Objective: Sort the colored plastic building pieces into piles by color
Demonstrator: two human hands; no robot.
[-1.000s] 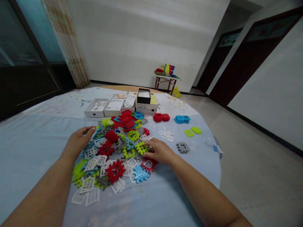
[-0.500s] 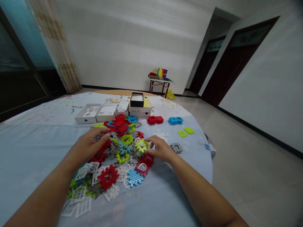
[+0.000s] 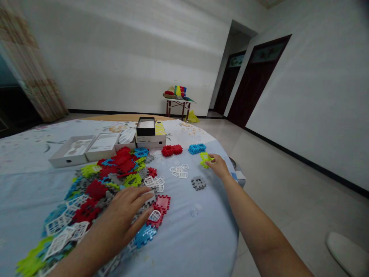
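Note:
A mixed heap of flat plastic building pieces [image 3: 109,181] in red, green, blue, grey and white lies on a round table with a pale blue cloth [image 3: 198,223]. My left hand [image 3: 127,209] rests flat on the heap's near right side, fingers spread over grey and red pieces. My right hand [image 3: 218,166] reaches far right, fingers pinched on a green piece [image 3: 205,158] at the small green pile. Sorted groups lie nearby: red pieces [image 3: 172,149], blue pieces [image 3: 197,148], white window pieces [image 3: 179,171] and a grey piece [image 3: 198,182].
Open white boxes [image 3: 86,146] and a black-lined box [image 3: 146,127] stand at the table's far side. The table edge drops off right of my right hand. A small table with coloured items [image 3: 177,98] stands by the far wall. Dark doors are at the right.
My right hand lifted a green piece out of the heap and carried it right to the green pile. My left hand slid to the heap's near right side. The view swung right.

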